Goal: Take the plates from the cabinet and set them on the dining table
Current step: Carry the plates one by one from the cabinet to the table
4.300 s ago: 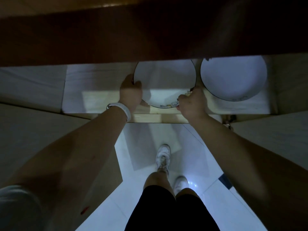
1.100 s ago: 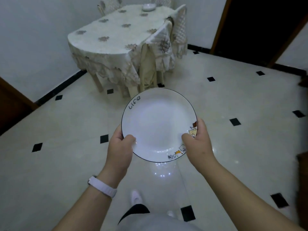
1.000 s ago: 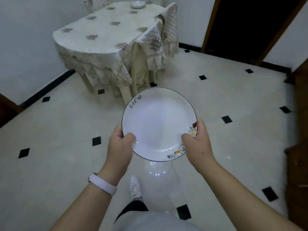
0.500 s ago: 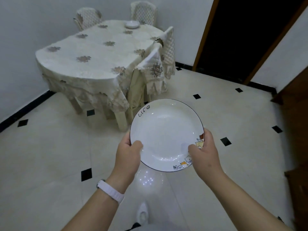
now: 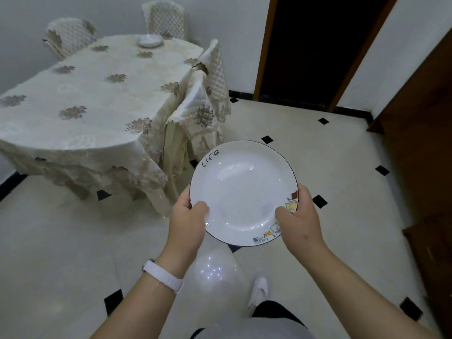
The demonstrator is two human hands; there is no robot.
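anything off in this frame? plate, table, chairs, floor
Nothing stands out. The plate looks intact and roughly level, held at its near rim by the left hand and right hand. The tablecloth lies flat, a dish sits at its far end, and the floor shows no spill.

The room is dim and evenly lit, with a cool, bluish-grey cast and no hard shadows. The plate (image 5: 244,192) is the brightest thing, carrying small white glints near its rim. Just below it a cluster of pinpoint reflections sparkles on the glossy floor (image 5: 354,192), probably from a light overhead (the source itself is out of frame). Right of the plate, the doorway (image 5: 315,45) is almost black. Wide-angle distortion bends its frame, and the table (image 5: 73,99) left of the plate looks soft and slightly smeared.
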